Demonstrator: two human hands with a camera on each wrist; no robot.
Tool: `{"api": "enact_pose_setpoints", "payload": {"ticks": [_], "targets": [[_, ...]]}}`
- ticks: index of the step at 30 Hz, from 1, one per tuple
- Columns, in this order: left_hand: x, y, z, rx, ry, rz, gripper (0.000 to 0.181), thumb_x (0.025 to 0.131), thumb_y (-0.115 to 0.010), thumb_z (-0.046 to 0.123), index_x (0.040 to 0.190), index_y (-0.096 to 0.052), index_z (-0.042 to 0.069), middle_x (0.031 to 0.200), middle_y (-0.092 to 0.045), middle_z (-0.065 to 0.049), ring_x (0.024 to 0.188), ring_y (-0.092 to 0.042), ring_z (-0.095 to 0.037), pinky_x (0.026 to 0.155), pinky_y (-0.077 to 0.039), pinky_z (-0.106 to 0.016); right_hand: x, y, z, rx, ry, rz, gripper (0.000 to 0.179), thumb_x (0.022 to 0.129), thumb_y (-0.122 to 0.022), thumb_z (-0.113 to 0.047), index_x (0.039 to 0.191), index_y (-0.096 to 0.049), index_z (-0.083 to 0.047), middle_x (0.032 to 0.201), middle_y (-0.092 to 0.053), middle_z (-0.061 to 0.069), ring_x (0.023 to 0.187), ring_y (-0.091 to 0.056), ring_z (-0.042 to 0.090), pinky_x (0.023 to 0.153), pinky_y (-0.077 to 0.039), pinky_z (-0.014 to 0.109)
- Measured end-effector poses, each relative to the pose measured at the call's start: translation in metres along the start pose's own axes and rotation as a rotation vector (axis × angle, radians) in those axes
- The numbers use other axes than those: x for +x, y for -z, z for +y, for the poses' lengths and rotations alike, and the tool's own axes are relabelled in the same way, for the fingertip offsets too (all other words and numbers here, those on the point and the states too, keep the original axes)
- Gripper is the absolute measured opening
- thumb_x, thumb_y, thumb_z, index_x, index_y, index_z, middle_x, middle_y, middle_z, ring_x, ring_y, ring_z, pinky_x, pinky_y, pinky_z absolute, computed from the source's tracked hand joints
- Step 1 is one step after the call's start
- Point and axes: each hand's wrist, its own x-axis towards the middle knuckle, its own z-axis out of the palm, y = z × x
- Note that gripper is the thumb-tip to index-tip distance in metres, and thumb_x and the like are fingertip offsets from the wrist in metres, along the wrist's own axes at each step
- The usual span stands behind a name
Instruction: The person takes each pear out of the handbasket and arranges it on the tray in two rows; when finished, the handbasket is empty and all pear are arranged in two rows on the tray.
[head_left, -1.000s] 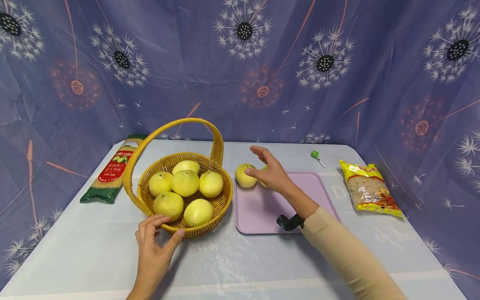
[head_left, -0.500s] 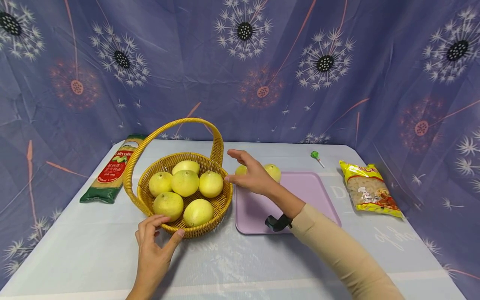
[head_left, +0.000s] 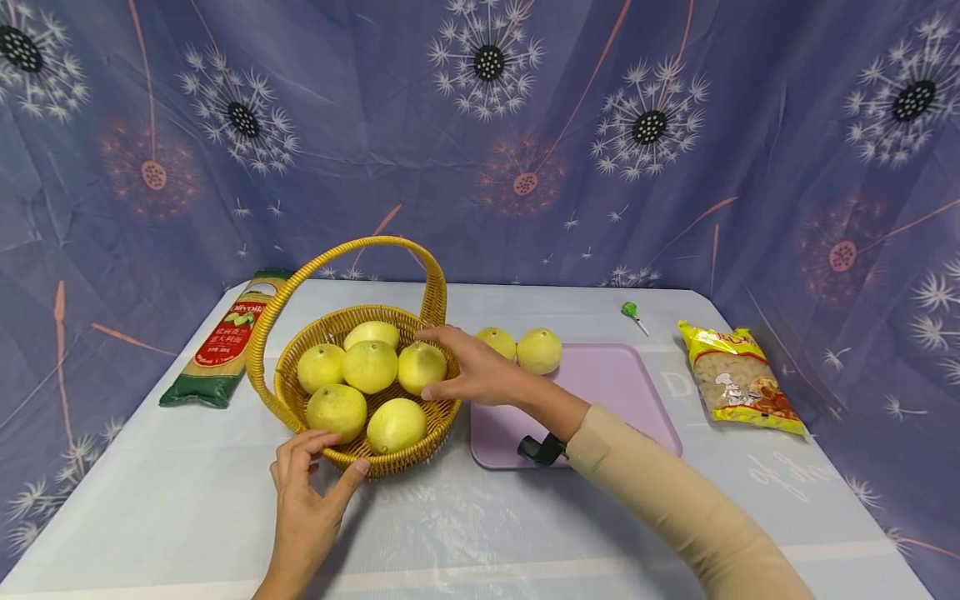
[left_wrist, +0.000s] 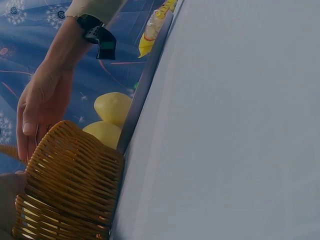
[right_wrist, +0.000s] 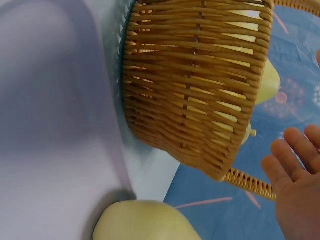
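My left hand [head_left: 307, 492] pinches the near rim of the wicker basket [head_left: 360, 454] to steady it — my right hand [head_left: 468, 375], fingers spread and relaxed, reaches over the right rim onto the rightmost fruit [head_left: 422, 367], gripping nothing yet. Two fruits [head_left: 538, 351] sit at the purple tray's [head_left: 622, 400] far-left corner. The tall handle [head_left: 431, 275] arches just beside my reach; the pasta packet [head_left: 225, 342] lies left, the snack bag [head_left: 738, 379] right.

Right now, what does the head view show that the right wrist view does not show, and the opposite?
Only the head view shows the fruits inside the basket from above, the pasta packet, the lollipop, the snack bag and the left hand at the rim. Only the right wrist view shows the basket's woven side wall close up. Both show the basket, the purple tray, a fruit on the tray and the right hand.
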Motion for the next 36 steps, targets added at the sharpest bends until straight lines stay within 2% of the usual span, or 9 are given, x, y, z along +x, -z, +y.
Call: {"api": "enact_pose_setpoints", "payload": {"ticks": [6, 10, 21, 27, 36], "targets": [[0.000, 0.000, 0.001, -0.002, 0.003, -0.002, 0.048, 0.070, -0.078, -0.003, 0.113, -0.058, 0.005, 0.125, -0.044, -0.004, 0.104, -0.028, -0.001, 0.082, -0.025, -0.018, 0.006, -0.007, -0.005, -0.100, 0.051, -0.113, 0.071, 0.081, -0.074, -0.028, 0.141, -0.040, -0.016, 0.145, -0.042, 0.003, 0.137, -0.036, 0.020, 0.109, -0.035, 0.038], [0.000, 0.001, 0.002, -0.006, 0.013, -0.011, 0.047, 0.072, -0.078, -0.002, 0.113, -0.057, 0.004, 0.125, -0.043, -0.006, 0.105, -0.027, -0.001, 0.082, -0.025, -0.020, 0.009, -0.011, -0.007, -0.190, 0.077, -0.163, 0.070, 0.081, -0.073, -0.029, 0.142, -0.040, -0.017, 0.145, -0.042, 0.001, 0.135, -0.037, 0.015, 0.109, -0.036, 0.033], [0.000, 0.001, 0.004, -0.003, 0.013, -0.014, 0.045, 0.073, -0.077, -0.001, 0.113, -0.057, 0.002, 0.125, -0.043, -0.005, 0.104, -0.028, 0.000, 0.081, -0.026, -0.022, 0.015, -0.018, -0.008, -0.327, 0.131, -0.301, 0.064, 0.083, -0.072, -0.028, 0.139, -0.043, -0.018, 0.141, -0.046, -0.002, 0.129, -0.043, 0.011, 0.106, -0.038, 0.028], [-0.001, 0.000, 0.003, 0.009, 0.019, -0.012, 0.047, 0.072, -0.078, -0.002, 0.114, -0.057, 0.004, 0.126, -0.043, -0.002, 0.104, -0.027, 0.000, 0.082, -0.025, -0.019, 0.019, -0.021, -0.009, -0.365, 0.176, -0.385, 0.062, 0.083, -0.073, -0.026, 0.138, -0.045, -0.017, 0.140, -0.047, -0.003, 0.130, -0.043, 0.011, 0.106, -0.037, 0.027], [-0.001, 0.000, 0.002, 0.009, 0.005, -0.003, 0.048, 0.070, -0.078, -0.003, 0.113, -0.057, 0.005, 0.124, -0.044, -0.003, 0.103, -0.027, -0.001, 0.082, -0.025, -0.018, 0.022, -0.024, -0.008, -0.390, 0.208, -0.417, 0.064, 0.082, -0.073, -0.028, 0.139, -0.044, -0.017, 0.144, -0.045, -0.002, 0.134, -0.040, 0.010, 0.110, -0.034, 0.027]]}}
